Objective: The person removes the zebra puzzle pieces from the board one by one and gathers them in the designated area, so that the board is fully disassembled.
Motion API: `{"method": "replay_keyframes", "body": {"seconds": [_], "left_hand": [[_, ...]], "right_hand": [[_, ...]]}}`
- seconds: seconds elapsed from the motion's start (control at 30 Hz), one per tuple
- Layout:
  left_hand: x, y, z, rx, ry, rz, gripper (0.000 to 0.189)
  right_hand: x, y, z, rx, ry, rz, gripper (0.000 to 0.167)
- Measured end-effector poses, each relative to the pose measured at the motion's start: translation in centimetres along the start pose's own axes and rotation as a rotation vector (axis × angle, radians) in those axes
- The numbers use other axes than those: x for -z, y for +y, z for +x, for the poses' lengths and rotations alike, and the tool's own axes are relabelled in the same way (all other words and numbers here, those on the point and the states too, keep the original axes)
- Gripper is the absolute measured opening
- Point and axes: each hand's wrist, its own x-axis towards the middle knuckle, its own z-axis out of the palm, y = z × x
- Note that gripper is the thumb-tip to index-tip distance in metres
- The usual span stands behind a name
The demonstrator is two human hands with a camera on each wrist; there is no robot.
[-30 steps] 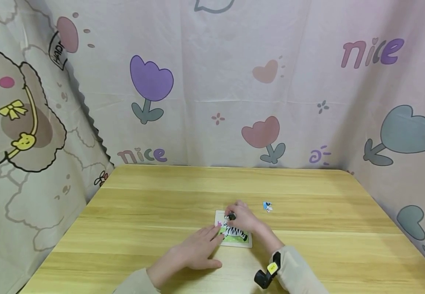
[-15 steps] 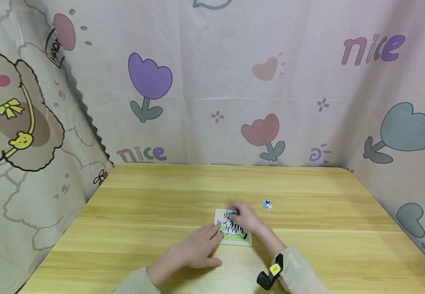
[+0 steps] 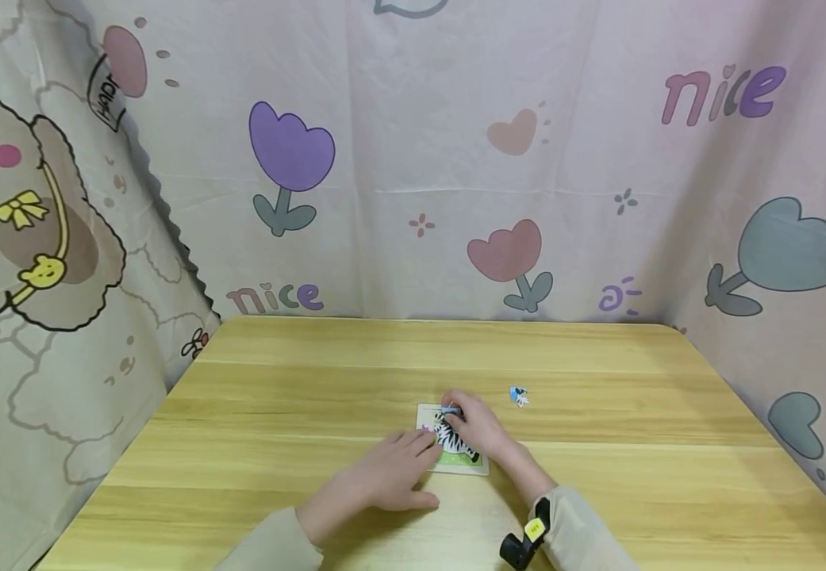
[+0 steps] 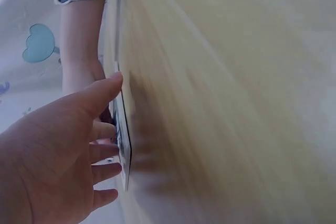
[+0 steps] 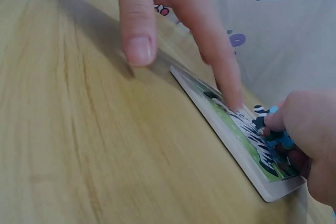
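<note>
A small zebra jigsaw board [image 3: 466, 458] with a pale frame and green ground lies on the table. My right hand [image 3: 482, 427] is over its upper right part, thumb and fingers pinching a blue, black and white puzzle piece [image 5: 273, 136] close over the picture. Part of that piece is hidden behind the fingers. From the left, the straight fingers of my left hand [image 3: 400, 469] rest on the board's left side, with the thumb spread out toward the near side. Another blue and white puzzle piece [image 3: 519, 396] lies apart, beyond the right hand.
The wooden table [image 3: 277, 396] carries the board near its middle. A printed curtain [image 3: 398, 159] hangs behind the table and along both sides. A black wrist camera [image 3: 523, 543] with a yellow label sits at the right sleeve.
The right hand has brought its tilted piece down flatter onto the board's upper part. My left fingers have shifted slightly right, farther over the board. The loose piece stays on the table.
</note>
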Motion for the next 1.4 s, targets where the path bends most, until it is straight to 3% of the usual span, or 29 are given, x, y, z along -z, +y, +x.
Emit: {"method": "replay_keyframes", "body": {"seconds": [0.23,0.53,0.67,0.83,0.93,1.1,1.4], "left_hand": [[0.2,0.4,1.2,-0.019,-0.029,0.047,0.073],[0.3,0.5,1.8,-0.028,-0.033,0.093,0.075],[0.1,0.5,1.8,-0.027,-0.043,0.065,0.077],[0.0,0.5,1.5,-0.016,-0.048,0.027,0.078],[0.1,0.5,1.3,-0.013,-0.051,0.011,0.077],[0.2,0.5,1.0,-0.019,-0.057,-0.017,0.076],[-0.2,0.3,0.8,-0.019,-0.049,-0.023,0.077]], "right_hand": [[0.1,0.0,0.1,-0.024,-0.013,0.023,0.013],[0.7,-0.3,0.5,-0.115,-0.056,0.052,0.011],[1.3,0.0,0.2,-0.129,0.019,0.156,0.015],[3.2,1.3,-0.4,-0.168,0.192,0.248,0.021],[4.8,2.5,-0.9,-0.243,0.244,0.258,0.021],[7.5,5.1,-2.0,-0.397,0.261,0.303,0.026],[10.6,8.7,-3.3,-0.447,0.290,0.121,0.026]]}}
